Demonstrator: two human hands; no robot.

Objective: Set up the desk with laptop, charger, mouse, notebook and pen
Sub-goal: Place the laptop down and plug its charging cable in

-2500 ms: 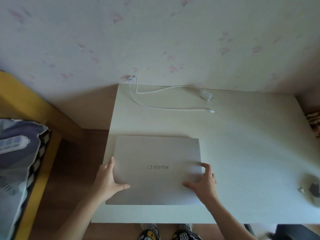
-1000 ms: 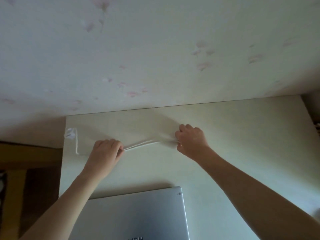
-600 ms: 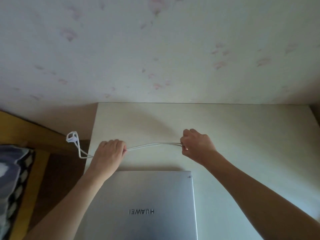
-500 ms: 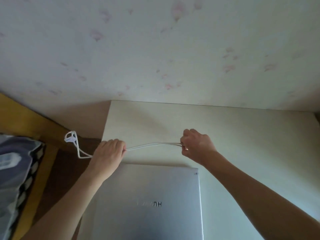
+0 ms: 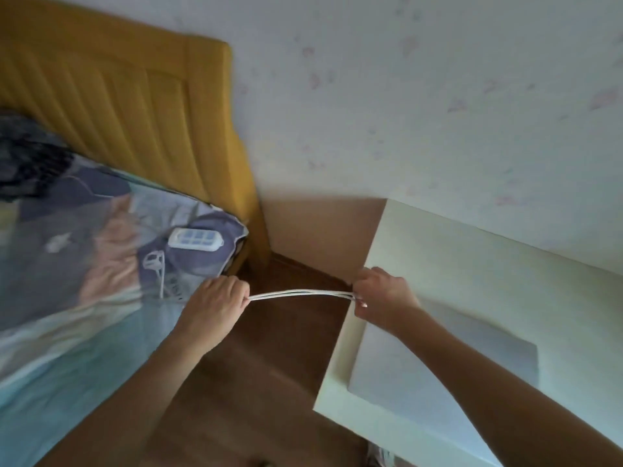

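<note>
Left hand [image 5: 215, 303] and right hand [image 5: 379, 293] both pinch white cable [image 5: 300, 293], stretched taut beside desk [image 5: 438, 251]; laptop [image 5: 421, 382] on desk.

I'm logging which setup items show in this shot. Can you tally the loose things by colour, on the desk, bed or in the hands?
White: 2, the doubled white charger cable stretched between left hand and right hand, and the white multi-socket power strip on the patterned bedding.
Silver: 1, the closed silver laptop on the cream desk.
Total: 3
</note>
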